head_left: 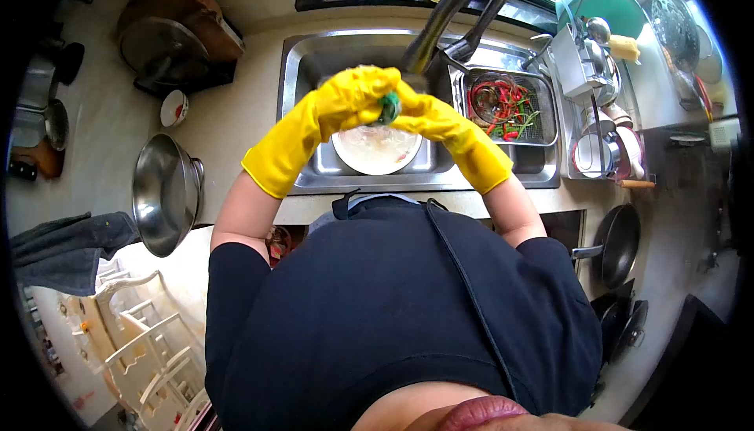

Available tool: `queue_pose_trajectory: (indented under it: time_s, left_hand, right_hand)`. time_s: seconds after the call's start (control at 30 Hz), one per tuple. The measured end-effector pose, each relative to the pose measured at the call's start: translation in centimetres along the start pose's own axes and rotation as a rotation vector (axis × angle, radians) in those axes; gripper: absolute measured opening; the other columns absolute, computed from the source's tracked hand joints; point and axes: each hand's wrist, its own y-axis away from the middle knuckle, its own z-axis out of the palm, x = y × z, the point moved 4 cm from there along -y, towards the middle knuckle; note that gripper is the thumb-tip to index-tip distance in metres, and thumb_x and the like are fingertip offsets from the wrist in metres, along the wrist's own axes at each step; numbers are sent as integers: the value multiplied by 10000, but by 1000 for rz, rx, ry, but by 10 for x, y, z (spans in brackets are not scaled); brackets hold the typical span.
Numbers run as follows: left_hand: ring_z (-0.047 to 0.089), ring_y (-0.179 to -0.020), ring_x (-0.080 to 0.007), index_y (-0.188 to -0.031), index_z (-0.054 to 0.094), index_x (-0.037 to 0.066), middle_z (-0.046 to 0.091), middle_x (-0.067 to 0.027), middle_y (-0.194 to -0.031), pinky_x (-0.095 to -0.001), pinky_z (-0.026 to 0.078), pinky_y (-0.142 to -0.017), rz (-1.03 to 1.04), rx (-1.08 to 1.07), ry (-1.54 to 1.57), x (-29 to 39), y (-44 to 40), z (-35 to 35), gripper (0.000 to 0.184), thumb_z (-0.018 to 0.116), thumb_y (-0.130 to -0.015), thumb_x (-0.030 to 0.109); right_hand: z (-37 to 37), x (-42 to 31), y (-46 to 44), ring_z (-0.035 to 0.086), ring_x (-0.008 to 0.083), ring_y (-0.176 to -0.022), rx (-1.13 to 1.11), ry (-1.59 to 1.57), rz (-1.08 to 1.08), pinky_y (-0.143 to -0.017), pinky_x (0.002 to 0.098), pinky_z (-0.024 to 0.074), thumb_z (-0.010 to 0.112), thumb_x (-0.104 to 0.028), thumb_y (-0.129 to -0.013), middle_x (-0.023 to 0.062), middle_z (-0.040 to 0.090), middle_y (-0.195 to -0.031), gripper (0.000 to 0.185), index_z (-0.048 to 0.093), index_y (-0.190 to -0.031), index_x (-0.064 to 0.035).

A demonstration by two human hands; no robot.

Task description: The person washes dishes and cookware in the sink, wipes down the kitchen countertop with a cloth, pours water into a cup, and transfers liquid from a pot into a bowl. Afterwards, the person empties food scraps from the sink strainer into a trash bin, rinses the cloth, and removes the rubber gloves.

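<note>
Both my hands wear long yellow rubber gloves and meet above the left sink basin (310, 62). Between them shows a dark green scouring pad (389, 107), partly covered by the gloves. My left hand (355, 99) is closed, its fingers curled over the pad from the left. From the right, my right hand (422, 113) is closed and grips the pad too. Whether anything else is inside the gloved fingers is hidden. Just below the hands, a white dish (377, 156) with cloudy water in it sits in the basin.
The faucet (440, 26) arches over the sink behind my hands. To the right, a wire basket (538, 109) holds red and green chilies. A dish rack (577, 69) with utensils stands farther right. On the left counter are a steel bowl (165, 195) and a small bowl (174, 108).
</note>
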Motion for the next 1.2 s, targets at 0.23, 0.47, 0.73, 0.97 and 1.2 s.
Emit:
queue_pose_trajectory:
  time_s: [0.23, 0.47, 0.73, 0.97, 1.2]
  left_hand:
    - [675, -1083, -224, -1442, 511, 72, 644, -185, -1308, -328, 536, -938, -387, 83, 757, 3, 14, -32, 413, 541, -1058, 221]
    - [668, -1061, -185, -1424, 514, 2, 629, -192, -1303, -329, 557, -922, -387, 94, 921, 16, -16, -3, 438, 472, -1089, 280]
    - [615, -696, -76, -1407, 595, 126, 687, -128, -1023, -186, 472, -539, -203, 148, 164, 56, -28, -46, 372, 561, -1054, 235]
    - [680, -854, -107, -1279, 698, 113, 733, -29, -1010, -254, 546, -727, -836, 234, 451, 30, 5, -5, 408, 645, -1003, 410]
    - [540, -1309, -254, -1473, 503, 107, 581, -118, -1412, -409, 431, -1109, -454, 137, 347, 46, -52, 20, 644, 753, -927, 342]
  right_hand:
    - [-40, -32, 37, 604, 335, -1262, 139, -663, -200, -1096, 431, 475, 582, -191, -1040, 265, 551, -1422, 248, 634, -1158, 20]
    - [10, -17, 8, 600, 168, -1212, 70, -171, -119, -1088, 343, 427, 734, -162, -943, 62, 632, -1344, 545, 542, -1442, -59]
    - [-44, -5, 38, 656, 119, -833, 397, -360, -77, -720, 253, 543, 624, -269, -1019, 24, 655, -951, 216, 616, -1125, -80]
    - [-64, -114, 49, 637, 162, -1035, 318, 42, -286, -887, 317, 512, 638, -265, -999, 73, 683, -1194, 246, 711, -1074, -43]
    - [-55, -164, 37, 600, 79, -775, 312, 704, -42, -728, 256, 507, 610, -207, -1027, -11, 674, -833, 172, 699, -1018, -60]
